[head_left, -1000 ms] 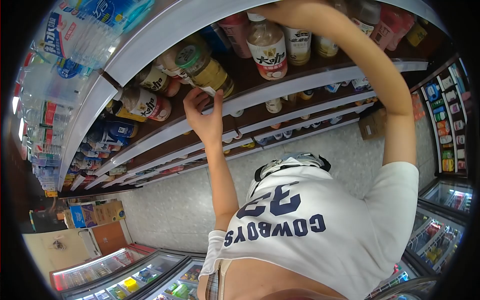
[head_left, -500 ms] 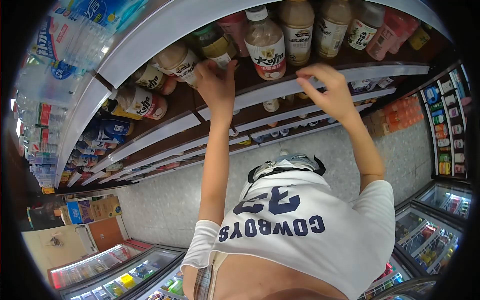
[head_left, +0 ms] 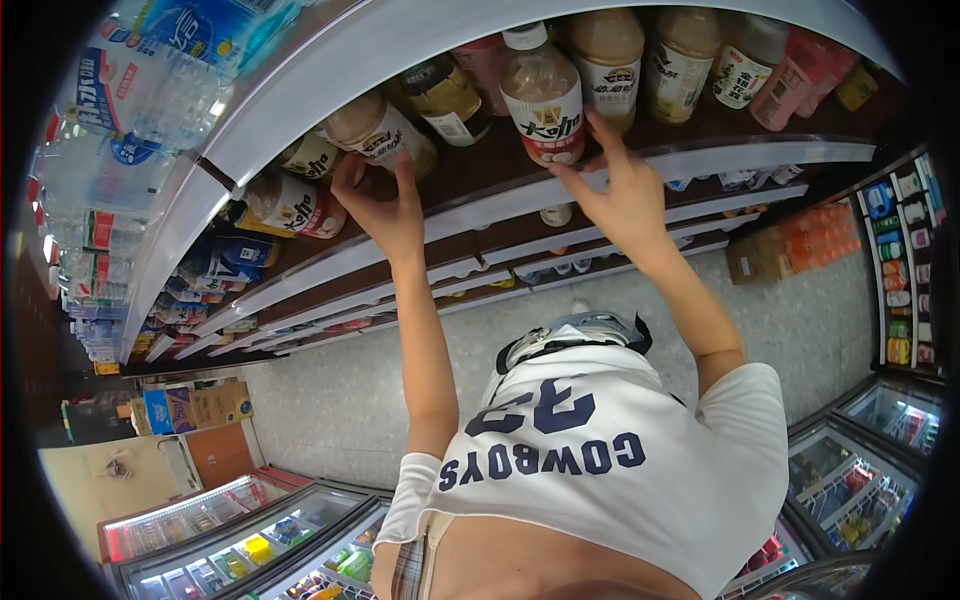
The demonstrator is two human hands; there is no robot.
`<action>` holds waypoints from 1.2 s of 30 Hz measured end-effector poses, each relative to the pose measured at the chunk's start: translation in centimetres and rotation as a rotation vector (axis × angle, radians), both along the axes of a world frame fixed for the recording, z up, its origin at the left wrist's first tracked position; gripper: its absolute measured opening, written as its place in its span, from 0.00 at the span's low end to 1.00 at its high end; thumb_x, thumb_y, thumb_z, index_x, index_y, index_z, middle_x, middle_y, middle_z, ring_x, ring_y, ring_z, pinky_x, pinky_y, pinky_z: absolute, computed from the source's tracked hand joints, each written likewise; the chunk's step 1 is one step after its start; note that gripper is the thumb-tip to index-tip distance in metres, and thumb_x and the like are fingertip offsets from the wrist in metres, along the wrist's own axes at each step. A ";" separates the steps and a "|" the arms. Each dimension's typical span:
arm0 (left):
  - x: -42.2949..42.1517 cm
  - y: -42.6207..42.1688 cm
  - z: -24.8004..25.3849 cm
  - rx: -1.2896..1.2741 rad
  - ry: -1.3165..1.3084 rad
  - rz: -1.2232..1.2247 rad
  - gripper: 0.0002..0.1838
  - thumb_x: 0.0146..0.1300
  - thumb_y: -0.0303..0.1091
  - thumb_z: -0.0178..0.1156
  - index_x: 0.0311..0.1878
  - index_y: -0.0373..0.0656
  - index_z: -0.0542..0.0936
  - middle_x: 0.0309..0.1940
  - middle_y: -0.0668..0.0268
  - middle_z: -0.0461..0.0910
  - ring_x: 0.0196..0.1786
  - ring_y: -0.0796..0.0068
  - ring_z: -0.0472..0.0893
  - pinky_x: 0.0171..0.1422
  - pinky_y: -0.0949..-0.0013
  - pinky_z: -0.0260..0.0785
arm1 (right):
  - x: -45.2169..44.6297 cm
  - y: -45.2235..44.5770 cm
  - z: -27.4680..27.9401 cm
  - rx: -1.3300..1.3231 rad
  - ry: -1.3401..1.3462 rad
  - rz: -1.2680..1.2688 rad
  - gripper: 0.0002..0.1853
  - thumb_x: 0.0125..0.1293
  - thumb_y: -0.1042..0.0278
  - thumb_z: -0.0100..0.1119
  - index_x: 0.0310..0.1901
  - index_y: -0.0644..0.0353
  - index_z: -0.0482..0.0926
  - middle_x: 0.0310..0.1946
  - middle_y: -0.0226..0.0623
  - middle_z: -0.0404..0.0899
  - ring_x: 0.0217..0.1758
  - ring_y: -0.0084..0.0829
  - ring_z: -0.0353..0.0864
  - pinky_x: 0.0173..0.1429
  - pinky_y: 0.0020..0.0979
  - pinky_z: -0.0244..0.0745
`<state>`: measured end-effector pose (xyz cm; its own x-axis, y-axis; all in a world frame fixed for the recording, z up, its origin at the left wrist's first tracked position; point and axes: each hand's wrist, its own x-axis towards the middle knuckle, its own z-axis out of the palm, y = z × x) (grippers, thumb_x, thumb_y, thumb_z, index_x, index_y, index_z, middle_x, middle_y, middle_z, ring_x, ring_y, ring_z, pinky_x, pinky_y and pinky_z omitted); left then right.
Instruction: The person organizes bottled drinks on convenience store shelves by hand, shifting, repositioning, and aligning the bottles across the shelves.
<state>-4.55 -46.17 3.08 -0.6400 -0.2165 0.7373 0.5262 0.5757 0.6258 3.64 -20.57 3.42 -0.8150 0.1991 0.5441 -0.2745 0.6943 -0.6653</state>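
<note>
My left hand [head_left: 385,212] has its fingers apart at the front of a milk tea bottle [head_left: 385,140] with a white label. Its fingertips overlap the lower part of that bottle; whether they press on it I cannot tell. My right hand [head_left: 622,195] is also spread, thumb and finger at the lower right of a white-capped bottle [head_left: 542,95] with a white and red label. The finger is close against that bottle's side, and the thumb is by its base. Between the two hands stands a bottle of yellowish drink [head_left: 445,100].
More brown drink bottles [head_left: 608,65] and pink bottles [head_left: 790,80] line the shelf, whose pale front edge [head_left: 720,160] curves below them. Water bottles [head_left: 120,180] stand at the left. Cartons [head_left: 757,258] rest on the floor at right. Glass-topped coolers [head_left: 250,545] are behind me.
My left hand has moved left, away from the yellowish drink bottle to the milk tea bottle. My right hand has come left and down to the white-capped bottle. The view has shifted slightly.
</note>
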 end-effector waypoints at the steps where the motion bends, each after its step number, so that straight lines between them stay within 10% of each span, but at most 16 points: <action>1: -0.3 -0.1 0.1 0.021 -0.006 -0.034 0.36 0.57 0.37 0.73 0.62 0.35 0.63 0.56 0.56 0.67 0.57 0.65 0.70 0.60 0.60 0.64 | -0.1 -0.6 0.2 0.036 -0.080 -0.052 0.39 0.54 0.47 0.73 0.63 0.60 0.71 0.33 0.43 0.84 0.31 0.40 0.86 0.34 0.36 0.79; 15: -1.1 -0.1 2.4 0.248 -0.090 -0.150 0.37 0.53 0.29 0.76 0.63 0.29 0.67 0.59 0.52 0.73 0.62 0.65 0.73 0.66 0.60 0.67 | -2.6 -4.6 -0.2 -0.022 0.034 0.094 0.32 0.54 0.52 0.73 0.57 0.56 0.74 0.42 0.36 0.82 0.27 0.31 0.81 0.32 0.32 0.77; 36: 8.4 1.3 1.5 0.299 0.177 -0.180 0.47 0.50 0.26 0.75 0.70 0.32 0.58 0.64 0.53 0.67 0.64 0.59 0.72 0.70 0.56 0.66 | -4.9 -9.9 -0.1 0.123 0.026 0.192 0.23 0.53 0.45 0.71 0.38 0.57 0.79 0.29 0.35 0.82 0.26 0.42 0.84 0.28 0.36 0.77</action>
